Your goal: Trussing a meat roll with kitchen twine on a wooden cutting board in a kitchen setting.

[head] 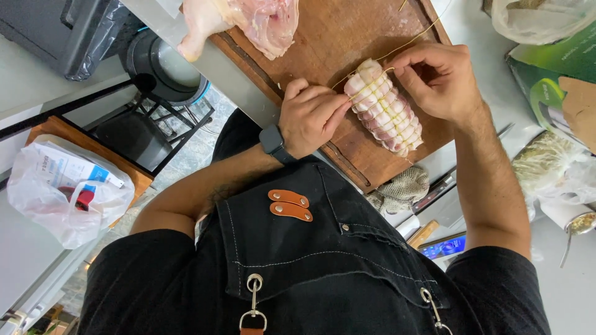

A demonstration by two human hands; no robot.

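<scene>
A pale pink rolled piece of meat [386,109], tied round with loops of yellowish twine, lies on a brown wooden cutting board [347,37]. My left hand [310,115] presses against the roll's near end, its fingers pinching the twine [363,90]. A dark watch sits on that wrist. My right hand [434,77] holds the roll's far end and pinches the same twine, which runs off across the board toward the upper right. A raw chicken piece [248,22] lies on the board's far left end.
A grey cloth [400,189] and a knife [441,189] lie beside the board. At right stand a green box [559,68], plastic bags [549,164] and a cup with a spoon [574,223]. A white plastic bag [62,192] sits on a low wooden stand at left.
</scene>
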